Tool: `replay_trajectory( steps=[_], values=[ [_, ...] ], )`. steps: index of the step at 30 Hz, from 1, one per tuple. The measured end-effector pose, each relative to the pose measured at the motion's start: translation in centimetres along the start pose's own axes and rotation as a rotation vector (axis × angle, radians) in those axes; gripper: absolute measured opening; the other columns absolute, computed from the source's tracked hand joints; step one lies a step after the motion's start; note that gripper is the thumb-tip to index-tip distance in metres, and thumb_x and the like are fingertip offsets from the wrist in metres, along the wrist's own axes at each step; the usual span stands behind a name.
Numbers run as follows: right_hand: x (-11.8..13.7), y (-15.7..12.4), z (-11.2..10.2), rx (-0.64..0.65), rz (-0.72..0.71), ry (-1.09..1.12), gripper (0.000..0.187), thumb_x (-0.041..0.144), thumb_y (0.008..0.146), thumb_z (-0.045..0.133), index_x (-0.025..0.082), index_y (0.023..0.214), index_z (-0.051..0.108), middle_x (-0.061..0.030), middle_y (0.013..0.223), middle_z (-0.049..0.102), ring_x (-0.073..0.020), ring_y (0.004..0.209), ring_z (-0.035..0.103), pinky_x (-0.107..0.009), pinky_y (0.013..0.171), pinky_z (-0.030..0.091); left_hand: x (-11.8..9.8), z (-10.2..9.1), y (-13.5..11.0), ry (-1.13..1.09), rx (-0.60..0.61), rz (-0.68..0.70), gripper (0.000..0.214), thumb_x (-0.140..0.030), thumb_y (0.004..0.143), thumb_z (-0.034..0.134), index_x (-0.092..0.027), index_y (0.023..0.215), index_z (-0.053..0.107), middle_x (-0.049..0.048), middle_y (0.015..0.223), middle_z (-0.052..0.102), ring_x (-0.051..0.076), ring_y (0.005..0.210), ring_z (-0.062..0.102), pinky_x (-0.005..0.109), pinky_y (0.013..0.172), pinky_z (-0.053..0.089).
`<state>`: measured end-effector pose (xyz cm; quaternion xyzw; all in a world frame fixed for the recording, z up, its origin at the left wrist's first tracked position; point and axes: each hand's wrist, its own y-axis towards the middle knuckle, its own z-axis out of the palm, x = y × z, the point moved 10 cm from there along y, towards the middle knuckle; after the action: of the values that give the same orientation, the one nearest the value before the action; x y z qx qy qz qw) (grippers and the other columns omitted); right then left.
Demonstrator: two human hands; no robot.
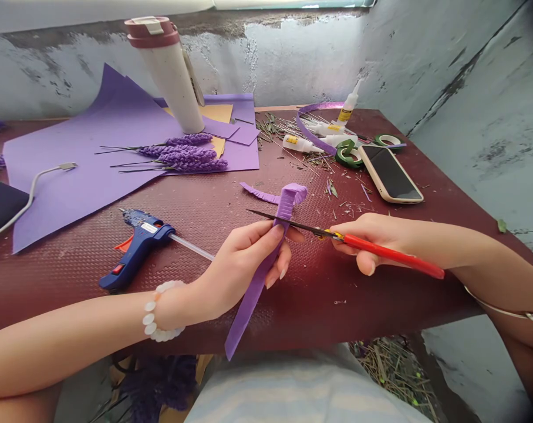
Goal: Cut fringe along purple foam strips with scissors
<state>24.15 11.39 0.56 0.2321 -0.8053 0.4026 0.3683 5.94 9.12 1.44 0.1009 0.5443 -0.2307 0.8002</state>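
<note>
While the left hand (244,258) pinches a long, folded purple foam strip (260,276) above the textured maroon table (205,205), the right hand (372,241) grips red-handled scissors (358,242), thin blades crossing the strip's fringed, curled top.

Single cam, head-worn, sits above the near edge of the dark red textured tabletop (196,205), aimed fwd & down twd the flaking grey-blue wall (293,59) behind its far edge. Close: left hand (244,258) and right hand (372,241) sit over the near half; most of the top in frame.
</note>
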Motion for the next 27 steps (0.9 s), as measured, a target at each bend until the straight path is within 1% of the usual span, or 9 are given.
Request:
replay_trajectory(
  steps=[4,10,14,17,20,23,25,27],
  values=[
    [0.1,0.0,0.0,-0.005,-0.006,-0.008,0.055,0.072,0.096,0.087,0.031,0.08,0.055,0.0051,0.074,0.053,-0.0215,0.069,0.037,-0.041,0.062,0.027,0.1,0.0,-0.1,0.006,0.007,0.004,0.041,-0.052,0.11,0.093,-0.015,0.102,0.079,-0.0042,0.066,0.068,0.008,0.052,0.054,0.023,0.055,0.04],
    [0.5,0.0,-0.3,-0.049,0.002,-0.062,0.055,0.072,0.093,0.088,0.031,0.079,0.053,0.005,0.072,0.056,-0.022,0.067,0.044,-0.041,0.062,0.031,0.1,-0.2,0.1,0.039,-0.004,0.009,0.04,-0.053,0.111,0.091,-0.016,0.1,0.077,-0.004,0.067,0.068,0.009,0.053,0.053,0.025,0.056,0.041],
    [0.9,-0.3,-0.9,-0.149,0.072,-0.209,0.05,0.066,0.084,0.091,0.033,0.086,0.053,0.0048,0.075,0.061,-0.0247,0.067,0.054,-0.041,0.062,0.038,-0.1,-0.5,0.1,0.067,-0.035,0.024,0.041,-0.053,0.11,0.092,-0.017,0.098,0.075,-0.0054,0.068,0.066,0.009,0.052,0.052,0.025,0.055,0.038],
    [1.1,-0.5,-1.0,-0.195,0.13,-0.324,0.054,0.064,0.077,0.094,0.035,0.096,0.054,0.0049,0.079,0.068,-0.0289,0.068,0.063,-0.042,0.065,0.045,-0.3,-1.0,0.0,0.081,-0.085,0.053,0.04,-0.051,0.11,0.091,-0.018,0.097,0.074,-0.0076,0.066,0.061,0.008,0.052,0.051,0.024,0.055,0.038],
    [1.2,-0.6,-1.2,-0.246,0.15,-0.376,0.064,0.073,0.074,0.096,0.035,0.106,0.057,0.0026,0.086,0.074,-0.0354,0.078,0.073,-0.044,0.072,0.05,-0.8,-1.5,0.0,0.079,-0.145,0.099,0.037,-0.046,0.11,0.091,-0.018,0.094,0.072,-0.009,0.065,0.057,0.008,0.053,0.049,0.024,0.057,0.04],
    [1.1,-0.6,-1.6,-0.299,0.153,-0.414,0.075,0.085,0.067,0.096,0.034,0.107,0.058,-0.0028,0.097,0.077,-0.0414,0.091,0.078,-0.046,0.078,0.053,-1.1,-1.7,0.1,0.086,-0.186,0.13,0.038,-0.041,0.109,0.09,-0.02,0.088,0.066,-0.0085,0.067,0.057,0.007,0.054,0.047,0.023,0.057,0.038],
    [1.0,-0.6,-1.6,-0.315,0.14,-0.433,0.077,0.088,0.067,0.095,0.033,0.107,0.058,-0.0055,0.104,0.079,-0.0433,0.095,0.08,-0.047,0.08,0.055,-1.2,-1.7,0.1,0.099,-0.187,0.136,0.04,-0.038,0.111,0.086,-0.022,0.084,0.062,-0.0077,0.068,0.058,0.007,0.055,0.047,0.024,0.057,0.038],
    [1.0,-0.4,-1.6,-0.326,0.118,-0.444,0.077,0.089,0.069,0.094,0.033,0.11,0.061,-0.0073,0.109,0.081,-0.0451,0.1,0.081,-0.048,0.083,0.056,-1.1,-1.5,0.1,0.136,-0.176,0.132,0.04,-0.036,0.112,0.083,-0.023,0.083,0.061,-0.0075,0.067,0.057,0.008,0.056,0.048,0.024,0.058,0.039]
  ],
)
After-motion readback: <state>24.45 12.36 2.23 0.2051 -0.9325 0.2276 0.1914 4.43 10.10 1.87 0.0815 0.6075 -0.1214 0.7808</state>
